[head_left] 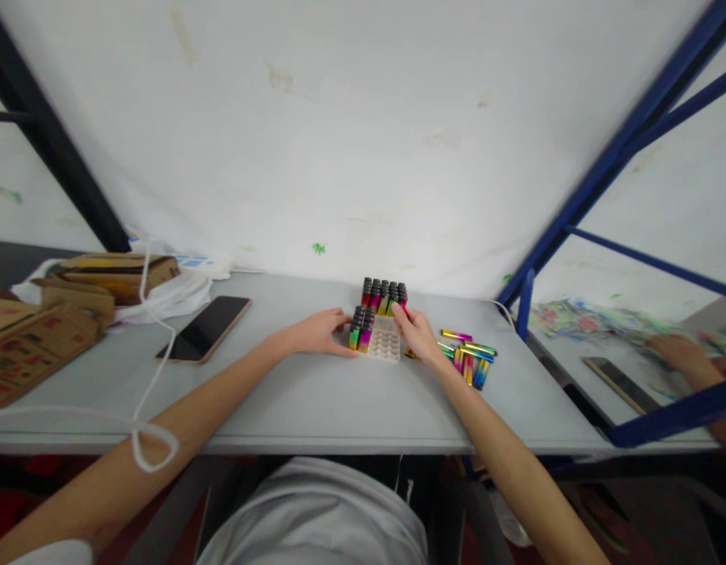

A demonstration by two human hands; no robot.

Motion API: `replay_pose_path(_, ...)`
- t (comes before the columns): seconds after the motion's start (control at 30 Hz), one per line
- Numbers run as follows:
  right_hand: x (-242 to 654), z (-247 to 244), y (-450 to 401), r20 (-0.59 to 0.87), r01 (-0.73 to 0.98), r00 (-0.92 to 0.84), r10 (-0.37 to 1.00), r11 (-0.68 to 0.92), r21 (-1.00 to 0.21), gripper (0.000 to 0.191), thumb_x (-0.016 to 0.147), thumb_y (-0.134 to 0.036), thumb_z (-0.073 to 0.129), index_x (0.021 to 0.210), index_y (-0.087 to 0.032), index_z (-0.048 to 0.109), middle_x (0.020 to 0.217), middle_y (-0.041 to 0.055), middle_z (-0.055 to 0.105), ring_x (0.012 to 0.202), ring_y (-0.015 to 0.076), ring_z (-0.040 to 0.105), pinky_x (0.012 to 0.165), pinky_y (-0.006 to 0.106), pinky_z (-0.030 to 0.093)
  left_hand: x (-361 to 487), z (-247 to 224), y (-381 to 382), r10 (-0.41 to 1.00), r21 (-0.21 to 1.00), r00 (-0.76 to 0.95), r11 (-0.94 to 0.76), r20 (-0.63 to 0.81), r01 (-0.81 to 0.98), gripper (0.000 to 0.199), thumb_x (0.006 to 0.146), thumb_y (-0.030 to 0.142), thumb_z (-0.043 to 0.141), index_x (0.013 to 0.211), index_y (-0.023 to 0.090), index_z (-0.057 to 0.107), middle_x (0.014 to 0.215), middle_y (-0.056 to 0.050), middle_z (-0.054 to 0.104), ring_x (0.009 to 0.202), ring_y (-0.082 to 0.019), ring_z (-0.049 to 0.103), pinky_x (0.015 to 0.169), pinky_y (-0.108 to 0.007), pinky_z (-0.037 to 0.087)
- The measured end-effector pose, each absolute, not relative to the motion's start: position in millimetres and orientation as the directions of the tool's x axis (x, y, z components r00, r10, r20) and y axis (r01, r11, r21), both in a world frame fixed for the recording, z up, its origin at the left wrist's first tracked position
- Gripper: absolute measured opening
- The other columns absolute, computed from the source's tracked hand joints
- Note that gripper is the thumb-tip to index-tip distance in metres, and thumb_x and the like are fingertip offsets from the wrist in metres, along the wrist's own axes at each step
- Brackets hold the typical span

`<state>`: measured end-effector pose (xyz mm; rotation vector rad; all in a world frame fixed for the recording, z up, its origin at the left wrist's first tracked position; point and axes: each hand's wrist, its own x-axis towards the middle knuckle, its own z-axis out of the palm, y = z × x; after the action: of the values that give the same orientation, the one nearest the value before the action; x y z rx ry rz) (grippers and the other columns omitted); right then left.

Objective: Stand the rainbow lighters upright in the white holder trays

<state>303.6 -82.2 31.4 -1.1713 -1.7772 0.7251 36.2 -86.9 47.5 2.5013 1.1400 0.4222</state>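
A pale tray (pixel 385 346) with rows of round holes stands on the table in the head view. Black-topped lighters (pixel 384 292) with shiny bodies in several colours fill its far rows. More such lighters (pixel 361 328) stand upright at its left side. My left hand (pixel 322 333) is curved round the tray's left edge, thumb at the near corner and fingers farther back. Over the tray's right side, my right hand (pixel 418 333) is closed in a pinch on a reddish lighter (pixel 404 311), mostly hidden by the fingers. Loose metallic coloured lighters (pixel 469 362) lie just right of this hand.
A dark phone (pixel 206 328) and cardboard boxes (pixel 38 341) lie on the left of the table (pixel 315 400). A white cable (pixel 144 392) hangs in front. Blue frame bars (pixel 580 208) stand at right, beyond them another person's hand (pixel 674 351) and a second phone (pixel 622 384).
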Motion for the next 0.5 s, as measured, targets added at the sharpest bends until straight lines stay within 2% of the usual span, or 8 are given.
replay_pose_path(0.2, 290, 29, -89, 0.329, 0.553, -0.133, 0.935, 0.345, -0.758, 0.058, 0.086, -0.07, 0.05, 0.054, -0.025, 0.035, 0.054, -0.0034, 0.033, 0.055, 0.0126, 0.033, 0.054, 0.029, 0.022, 36, 47, -87, 0.766, 0.429, 0.632, -0.613, 0.117, 0.663, 0.062, 0.076, 0.074, 0.074, 0.103, 0.018, 0.072, 0.094, -0.006, 0.063, 0.085, -0.025, 0.063, 0.077, -0.032, 0.049)
replay_pose_path(0.37, 288, 29, -91, 0.39, 0.567, -0.153, 0.908, 0.404, -0.718, 0.042, 0.086, -0.055, 0.046, 0.058, -0.025, 0.038, 0.055, -0.0034, 0.038, 0.057, 0.0133, 0.038, 0.057, 0.029, 0.025, 35, 46, -86, 0.766, 0.423, 0.633, -0.612, 0.108, 0.668, 0.063, 0.076, 0.075, 0.073, 0.103, 0.018, 0.071, 0.095, -0.006, 0.062, 0.085, -0.025, 0.062, 0.077, -0.033, 0.049)
replay_pose_path(0.5, 290, 30, -91, 0.436, 0.585, -0.201, 0.877, 0.465, -0.665, 0.039, 0.092, -0.053, 0.046, 0.066, -0.024, 0.041, 0.059, -0.0038, 0.044, 0.06, 0.0149, 0.042, 0.06, 0.029, 0.027, 36, 45, -86, 0.766, 0.418, 0.633, -0.613, 0.111, 0.67, 0.062, 0.076, 0.075, 0.073, 0.103, 0.019, 0.071, 0.095, -0.006, 0.063, 0.086, -0.025, 0.062, 0.078, -0.033, 0.049)
